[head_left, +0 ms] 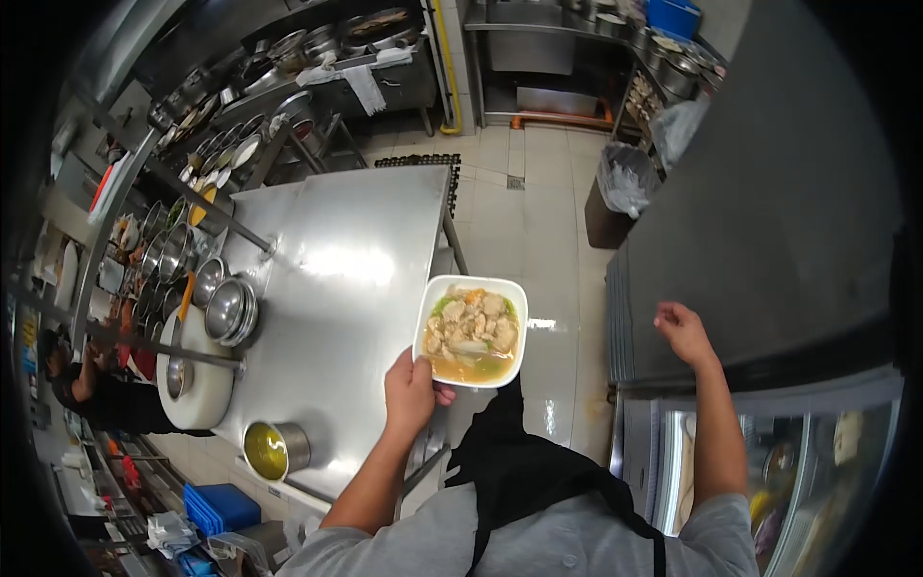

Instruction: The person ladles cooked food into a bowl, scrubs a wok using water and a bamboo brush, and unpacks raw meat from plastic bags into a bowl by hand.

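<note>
My left hand grips the near-left corner of a white square bowl, its thumb at the rim and its fingers underneath. Inside the bowl lies a stew of pale chunks in brownish broth, with bits of green and orange. The bowl is held level beside the right edge of a steel table. Out to the right, my right hand is in the air near a large grey steel door. Its fingers are loosely bent and slightly apart, with nothing visible in them.
On the table stand a steel pot of yellow-green liquid, stacked metal bowls and a round white board. A bin stands on the tiled floor ahead. A lit glass-fronted fridge is at lower right. Another person works at far left.
</note>
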Demonstrator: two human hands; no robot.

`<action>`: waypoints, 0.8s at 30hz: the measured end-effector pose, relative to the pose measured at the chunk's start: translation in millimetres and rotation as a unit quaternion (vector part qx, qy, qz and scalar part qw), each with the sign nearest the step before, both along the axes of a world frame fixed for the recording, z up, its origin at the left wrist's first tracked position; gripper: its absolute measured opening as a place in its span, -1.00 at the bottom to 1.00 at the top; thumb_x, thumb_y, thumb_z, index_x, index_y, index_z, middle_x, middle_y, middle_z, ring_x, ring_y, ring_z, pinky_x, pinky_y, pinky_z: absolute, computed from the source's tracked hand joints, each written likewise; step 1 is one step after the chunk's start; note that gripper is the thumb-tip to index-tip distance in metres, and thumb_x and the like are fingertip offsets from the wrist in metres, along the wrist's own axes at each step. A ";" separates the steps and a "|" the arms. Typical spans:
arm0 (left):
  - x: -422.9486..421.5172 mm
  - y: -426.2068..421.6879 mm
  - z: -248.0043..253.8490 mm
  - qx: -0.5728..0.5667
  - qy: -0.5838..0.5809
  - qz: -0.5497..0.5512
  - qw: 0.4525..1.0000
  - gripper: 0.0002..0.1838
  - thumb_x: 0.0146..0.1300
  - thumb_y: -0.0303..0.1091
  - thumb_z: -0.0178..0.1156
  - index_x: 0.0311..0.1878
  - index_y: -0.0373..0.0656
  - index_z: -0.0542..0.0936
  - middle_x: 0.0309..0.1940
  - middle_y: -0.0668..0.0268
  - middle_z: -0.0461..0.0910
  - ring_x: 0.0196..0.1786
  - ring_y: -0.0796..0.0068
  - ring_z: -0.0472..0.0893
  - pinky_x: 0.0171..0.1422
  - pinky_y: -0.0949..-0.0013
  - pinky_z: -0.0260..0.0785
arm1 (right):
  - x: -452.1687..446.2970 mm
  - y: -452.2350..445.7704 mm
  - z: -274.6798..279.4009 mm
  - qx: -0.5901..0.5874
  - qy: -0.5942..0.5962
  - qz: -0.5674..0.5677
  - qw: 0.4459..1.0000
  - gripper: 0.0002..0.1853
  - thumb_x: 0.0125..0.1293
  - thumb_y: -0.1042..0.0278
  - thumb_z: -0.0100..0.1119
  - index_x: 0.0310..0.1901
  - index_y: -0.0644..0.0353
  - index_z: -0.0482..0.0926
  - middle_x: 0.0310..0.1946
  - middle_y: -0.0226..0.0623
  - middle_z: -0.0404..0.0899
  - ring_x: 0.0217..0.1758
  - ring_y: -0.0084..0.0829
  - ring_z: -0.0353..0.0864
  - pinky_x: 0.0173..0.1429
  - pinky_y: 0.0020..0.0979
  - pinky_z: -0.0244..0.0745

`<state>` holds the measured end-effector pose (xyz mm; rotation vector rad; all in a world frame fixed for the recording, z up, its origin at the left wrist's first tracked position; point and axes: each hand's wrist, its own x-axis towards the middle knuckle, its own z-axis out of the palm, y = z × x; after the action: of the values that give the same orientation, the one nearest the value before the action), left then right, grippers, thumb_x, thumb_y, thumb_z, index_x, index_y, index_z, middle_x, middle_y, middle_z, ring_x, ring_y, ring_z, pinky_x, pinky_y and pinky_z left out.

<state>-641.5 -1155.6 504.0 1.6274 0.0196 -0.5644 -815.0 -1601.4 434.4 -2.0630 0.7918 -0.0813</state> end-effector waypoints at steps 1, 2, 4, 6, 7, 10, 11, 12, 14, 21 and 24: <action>15.2 -10.6 -8.9 0.002 -0.005 -0.002 1.000 -0.67 0.48 -0.37 -0.24 0.05 -0.39 0.44 -0.45 0.17 0.60 -0.59 0.51 0.58 -0.52 0.49 0.47 | 10.0 -17.8 -14.5 0.123 0.000 -0.052 0.991 -0.56 0.30 0.33 0.24 0.16 0.31 0.47 -0.27 -0.26 0.61 -0.27 -0.46 0.61 -0.22 -0.45 0.53; 31.0 -21.4 -14.4 0.003 -0.010 -0.003 1.000 -0.66 0.48 -0.37 -0.23 0.08 -0.40 0.44 -0.44 0.17 0.61 -0.59 0.52 0.58 -0.52 0.50 0.47 | 9.4 -34.0 -26.1 0.193 0.029 -0.095 0.976 -0.56 0.30 0.34 0.25 0.17 0.27 0.45 -0.29 -0.32 0.59 -0.29 -0.49 0.59 -0.28 -0.44 0.52; 62.0 -39.0 -17.6 -0.006 0.000 0.017 1.000 -0.65 0.48 -0.37 -0.22 0.12 -0.40 0.43 -0.43 0.17 0.62 -0.58 0.54 0.59 -0.52 0.51 0.47 | -12.7 -61.3 -54.6 0.286 0.107 -0.169 0.937 -0.55 0.29 0.33 0.26 0.18 0.20 0.42 -0.31 -0.37 0.56 -0.29 -0.47 0.58 -0.37 -0.37 0.53; 97.7 -61.9 -18.5 -0.022 -0.004 0.002 1.000 -0.65 0.48 -0.37 -0.22 0.13 -0.40 0.42 -0.43 0.18 0.62 -0.58 0.55 0.59 -0.51 0.52 0.47 | -26.5 -78.0 -73.3 0.230 0.249 -0.113 0.934 -0.41 0.26 0.22 0.30 0.29 0.15 0.37 -0.18 -0.36 0.56 -0.20 -0.43 0.54 -0.20 -0.24 0.55; 115.2 -72.9 -18.1 -0.012 -0.010 0.002 1.000 -0.64 0.48 -0.36 -0.23 0.13 -0.40 0.41 -0.44 0.19 0.61 -0.58 0.55 0.58 -0.51 0.52 0.48 | -20.4 -73.1 -62.3 0.278 0.246 -0.168 0.913 -0.17 0.21 0.20 0.33 0.46 0.19 0.15 -0.04 -0.19 0.56 -0.09 -0.35 0.55 -0.18 -0.25 0.53; 166.4 -104.4 -12.6 -0.006 0.004 0.019 1.000 -0.65 0.49 -0.35 -0.23 0.11 -0.39 0.43 -0.45 0.19 0.61 -0.59 0.55 0.58 -0.51 0.51 0.49 | -17.8 -81.4 -77.8 0.331 0.226 -0.244 0.883 -0.13 0.25 0.12 0.30 0.50 -0.03 0.03 0.12 -0.31 0.41 -0.02 -0.33 0.45 -0.08 -0.12 0.53; 183.0 -112.7 -11.3 -0.007 0.001 0.021 1.000 -0.65 0.49 -0.35 -0.24 0.08 -0.40 0.43 -0.46 0.18 0.60 -0.60 0.53 0.58 -0.51 0.50 0.50 | -19.2 -74.7 -75.9 0.335 0.224 -0.247 0.881 -0.13 0.24 0.11 0.31 0.50 -0.02 0.03 0.16 -0.34 0.39 0.00 -0.32 0.46 -0.02 -0.07 0.52; 202.0 -125.4 -10.1 -0.008 -0.005 0.022 1.000 -0.65 0.49 -0.35 -0.24 0.08 -0.40 0.43 -0.46 0.18 0.60 -0.60 0.53 0.58 -0.51 0.50 0.50 | -14.3 -73.5 -69.4 0.333 0.250 -0.243 0.876 -0.08 0.23 0.15 0.30 0.52 -0.05 -0.04 0.27 -0.21 0.37 0.25 -0.18 0.42 0.07 0.03 0.43; 239.0 -148.3 -12.8 -0.010 -0.017 0.054 0.998 -0.66 0.48 -0.35 -0.23 0.04 -0.41 0.44 -0.45 0.17 0.61 -0.61 0.51 0.58 -0.53 0.48 0.50 | 4.7 -68.7 -49.9 0.314 0.296 -0.202 0.879 -0.26 0.29 0.15 0.21 0.45 0.00 0.12 0.17 -0.29 0.51 0.23 -0.20 0.46 0.12 -0.02 0.44; 379.6 -218.7 -34.1 -0.046 -0.031 0.170 0.984 -0.69 0.44 -0.39 -0.22 0.03 -0.42 0.42 -0.42 0.08 0.61 -0.60 0.41 0.61 -0.55 0.44 0.52 | 81.1 -196.2 -175.0 0.085 0.396 0.004 0.914 -0.59 0.32 0.09 0.10 0.07 0.18 0.57 0.00 -0.25 0.60 0.09 -0.24 0.54 0.13 -0.18 0.45; 444.4 -245.5 -35.3 -0.060 -0.053 0.240 0.967 -0.70 0.43 -0.39 -0.22 -0.02 -0.42 0.43 -0.42 0.06 0.61 -0.59 0.39 0.62 -0.54 0.43 0.53 | 177.1 -260.7 -191.7 0.080 0.416 0.048 0.905 -0.60 0.33 0.06 0.07 0.04 0.17 0.59 -0.02 -0.20 0.62 0.05 -0.22 0.57 0.11 -0.16 0.47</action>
<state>-197.1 -1401.1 468.7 1.4627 0.2876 -0.1020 -637.8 -1862.1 242.7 -1.9450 1.1420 0.9469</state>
